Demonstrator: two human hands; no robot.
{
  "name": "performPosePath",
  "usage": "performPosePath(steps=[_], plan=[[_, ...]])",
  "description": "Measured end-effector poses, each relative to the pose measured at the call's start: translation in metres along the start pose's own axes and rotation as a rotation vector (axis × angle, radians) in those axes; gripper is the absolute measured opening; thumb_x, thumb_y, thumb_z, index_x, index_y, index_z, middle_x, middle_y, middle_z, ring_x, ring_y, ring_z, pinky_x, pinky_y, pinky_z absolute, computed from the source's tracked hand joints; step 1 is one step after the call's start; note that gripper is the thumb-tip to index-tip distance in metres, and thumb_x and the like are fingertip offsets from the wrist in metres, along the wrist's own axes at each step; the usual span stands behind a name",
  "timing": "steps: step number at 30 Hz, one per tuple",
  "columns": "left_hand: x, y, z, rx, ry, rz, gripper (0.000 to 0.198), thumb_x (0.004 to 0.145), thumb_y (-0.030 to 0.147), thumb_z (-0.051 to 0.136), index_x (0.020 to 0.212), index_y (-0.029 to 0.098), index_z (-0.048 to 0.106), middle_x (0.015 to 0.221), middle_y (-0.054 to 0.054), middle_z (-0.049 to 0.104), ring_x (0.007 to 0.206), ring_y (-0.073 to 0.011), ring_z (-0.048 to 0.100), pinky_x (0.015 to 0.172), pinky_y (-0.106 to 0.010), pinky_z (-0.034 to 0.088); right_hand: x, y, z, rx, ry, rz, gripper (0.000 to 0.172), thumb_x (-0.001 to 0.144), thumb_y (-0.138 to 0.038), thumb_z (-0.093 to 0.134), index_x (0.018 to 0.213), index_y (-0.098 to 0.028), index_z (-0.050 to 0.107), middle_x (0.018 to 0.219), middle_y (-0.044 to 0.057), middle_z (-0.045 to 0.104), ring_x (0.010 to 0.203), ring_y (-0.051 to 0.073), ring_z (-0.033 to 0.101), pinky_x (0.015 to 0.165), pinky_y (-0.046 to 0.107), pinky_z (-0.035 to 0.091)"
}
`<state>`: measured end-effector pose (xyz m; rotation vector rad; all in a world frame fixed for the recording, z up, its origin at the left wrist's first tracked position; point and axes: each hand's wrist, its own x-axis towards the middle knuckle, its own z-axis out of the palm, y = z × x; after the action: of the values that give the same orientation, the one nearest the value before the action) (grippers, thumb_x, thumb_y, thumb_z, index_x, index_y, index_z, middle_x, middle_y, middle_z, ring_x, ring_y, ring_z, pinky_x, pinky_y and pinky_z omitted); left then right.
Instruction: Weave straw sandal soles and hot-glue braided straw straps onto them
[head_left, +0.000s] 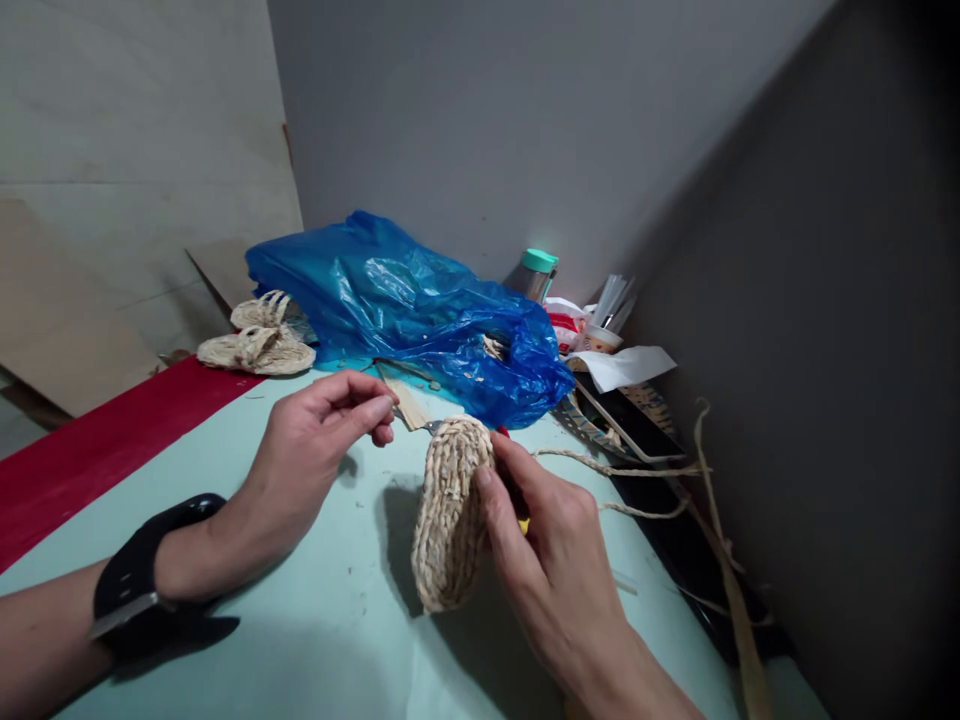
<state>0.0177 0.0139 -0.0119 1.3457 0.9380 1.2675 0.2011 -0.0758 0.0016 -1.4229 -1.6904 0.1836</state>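
One pale green tabletop spreads before me, with a crumpled blue plastic bag across its far side. My right hand grips the right edge of a woven straw sole, thumb on its near face, holding it over the tabletop's middle. Close to the sole's far end, my left hand has thumb and fingers pressed together; I cannot tell whether they pinch anything. Straw sandals sit left of the bag.
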Motion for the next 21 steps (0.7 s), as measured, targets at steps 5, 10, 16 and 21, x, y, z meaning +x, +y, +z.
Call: performPosePath(steps=[5,10,16,21], plan=[[0.014,0.001,-0.006,-0.037,0.069,-0.001,0.012,0.082,0.024,0.076,0.077,0.018,0.067,0.068,0.003,0.063,0.061,-0.0093,0.057,0.061,-0.022,0.045,0.002,0.001,-0.003,0.125,-0.094,0.153,0.030,0.100,-0.030,0.050,0.113,-0.016,0.072,0.071,0.001,0.068,0.058,0.016,0.057,0.045,0.024,0.037],[0.017,0.002,-0.008,-0.081,0.036,-0.051,0.028,0.087,0.031,0.065,0.066,0.021,0.050,0.048,0.009,0.043,0.035,-0.0058,0.035,0.040,-0.021,0.030,0.003,0.006,-0.002,0.120,-0.116,0.173,0.034,0.100,-0.033,0.050,0.116,-0.014,0.072,0.075,0.003,0.070,0.062,0.017,0.060,0.047,0.025,0.038],[0.003,0.007,0.005,0.037,-0.135,-0.063,0.046,0.088,0.041,0.070,0.052,0.020,0.050,0.041,0.006,0.040,0.036,-0.0070,0.031,0.038,-0.021,0.028,-0.002,0.000,0.001,0.059,-0.092,0.011,0.025,0.100,-0.022,0.049,0.108,-0.015,0.071,0.067,-0.002,0.065,0.050,0.013,0.052,0.046,0.024,0.037],[-0.012,0.013,0.007,0.052,-0.191,0.058,0.027,0.093,0.046,0.066,0.086,0.021,0.076,0.080,-0.003,0.071,0.075,-0.0168,0.063,0.071,-0.025,0.053,-0.009,-0.005,0.007,0.054,-0.021,-0.046,0.021,0.098,-0.017,0.050,0.110,-0.017,0.068,0.078,0.001,0.073,0.052,0.012,0.058,0.040,0.021,0.038]])
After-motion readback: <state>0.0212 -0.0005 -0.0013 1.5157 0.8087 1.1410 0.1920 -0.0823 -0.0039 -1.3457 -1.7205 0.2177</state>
